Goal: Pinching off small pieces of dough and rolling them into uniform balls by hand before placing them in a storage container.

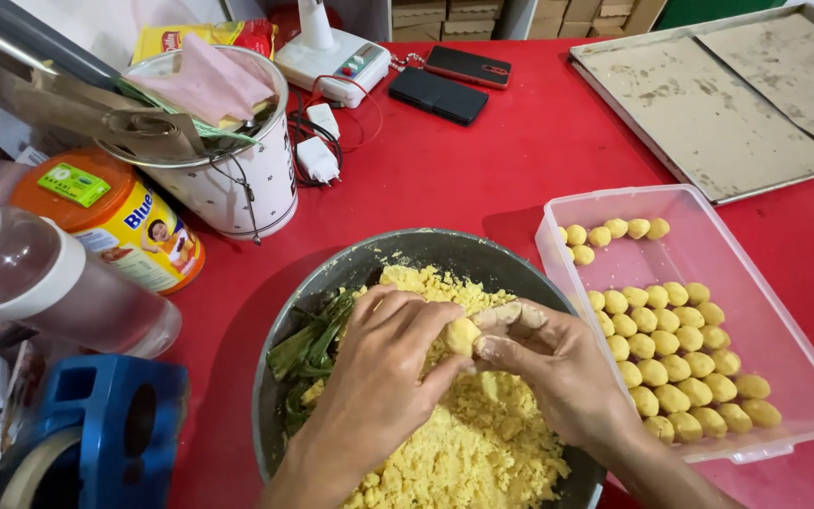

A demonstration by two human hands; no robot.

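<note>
Both hands are meeting over a grey metal bowl (360,259) on the red surface (520,160), pinching a small yellow dough ball (462,335) between them. The left hand (383,372) is curling its fingers over the ball from the left, and the right hand (548,363) is pressing it with thumb and fingertips from the right, so both are grasping the same lump. The ball is roundish, so it is showing no clear long axis or pointing direction. Beneath it, crumbly yellow dough (473,443) is filling the bowl, with green leaves (313,349) lying along the left inner wall. Just right of the bowl, a clear plastic tub (803,377) is holding rows of finished balls (680,363). Farther back, a metal baking tray (708,104) is lying flat. A white pail (252,184) and an orange-lidded tin (120,217) are standing to the left, well apart from the hands.
</note>
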